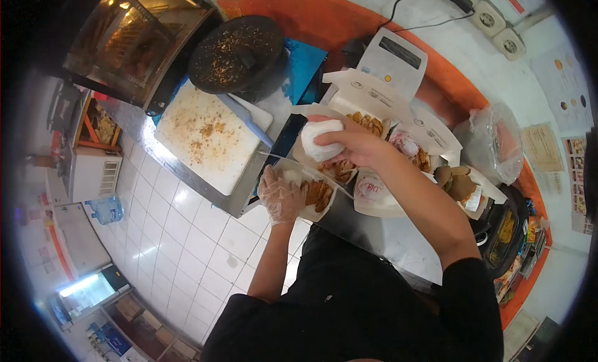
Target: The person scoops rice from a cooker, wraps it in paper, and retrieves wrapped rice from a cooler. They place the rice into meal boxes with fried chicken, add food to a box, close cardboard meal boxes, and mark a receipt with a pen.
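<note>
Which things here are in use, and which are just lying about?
In use, it seems:
- white bundle, in the right hand
- near box of meat, at the gloved left hand
- other filled boxes

Probably just lying about:
- knife
- board
- scale
- plastic bag

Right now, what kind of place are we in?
Probably a small takeaway kitchen. There are open cardboard boxes with browned food inside, a messy white cutting board and a glass-fronted cabinet glowing with warm light.
</note>
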The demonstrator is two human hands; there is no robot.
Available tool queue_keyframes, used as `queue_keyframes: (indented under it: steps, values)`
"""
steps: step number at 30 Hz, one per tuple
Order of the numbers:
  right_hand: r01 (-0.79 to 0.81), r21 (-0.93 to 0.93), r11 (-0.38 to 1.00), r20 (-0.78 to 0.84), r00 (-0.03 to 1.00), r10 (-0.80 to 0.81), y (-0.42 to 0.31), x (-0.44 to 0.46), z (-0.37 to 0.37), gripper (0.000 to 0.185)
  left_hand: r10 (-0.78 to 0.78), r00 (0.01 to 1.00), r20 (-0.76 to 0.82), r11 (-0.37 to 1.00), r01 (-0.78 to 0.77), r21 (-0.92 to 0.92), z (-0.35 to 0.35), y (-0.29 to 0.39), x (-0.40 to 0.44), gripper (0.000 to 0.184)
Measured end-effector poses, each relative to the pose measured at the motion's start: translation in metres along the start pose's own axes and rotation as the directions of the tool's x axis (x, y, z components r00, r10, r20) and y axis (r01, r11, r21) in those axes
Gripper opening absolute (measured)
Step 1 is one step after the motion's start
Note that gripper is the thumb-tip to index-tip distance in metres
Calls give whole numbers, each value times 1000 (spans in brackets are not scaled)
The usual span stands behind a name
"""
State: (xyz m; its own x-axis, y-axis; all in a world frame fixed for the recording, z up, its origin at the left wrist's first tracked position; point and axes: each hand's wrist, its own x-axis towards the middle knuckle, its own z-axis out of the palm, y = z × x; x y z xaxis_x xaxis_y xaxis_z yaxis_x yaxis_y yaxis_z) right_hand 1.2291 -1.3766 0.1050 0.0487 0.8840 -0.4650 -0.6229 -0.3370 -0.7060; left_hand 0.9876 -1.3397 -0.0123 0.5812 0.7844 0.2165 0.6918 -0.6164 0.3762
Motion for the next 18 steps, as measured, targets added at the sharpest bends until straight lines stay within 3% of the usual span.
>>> queue_keyframes:
  steps: [2,6,9,13,15,16,18]
  values:
    - [-218,-142,966,-42,976,215,9,29,2,67,-3,1000,-2,1000,3,0,0,-2,0,39]
    - [-377,-221,899,-80,926,369,50,80,-16,70,-49,999,-3,998,49,-47,4,-5,-1,35]
    - [-353,-236,905,-1,932,363,55,91,-23,69,-27,999,-44,995,23,-93,0,-6,0,34]
    - [-367,-316,875,-21,925,381,50,86,-34,65,-57,998,11,995,57,-80,1,-6,1,34]
    - [-330,-531,780,-89,937,337,55,85,-38,59,-12,1000,-21,997,11,-73,6,-10,2,34]
    - [-331,-531,780,-91,938,335,53,83,-38,59,-10,1000,-21,997,8,-75,6,-10,2,34]
    - [-164,-690,705,21,969,246,46,76,-33,55,16,999,29,999,-15,-33,3,-9,2,35]
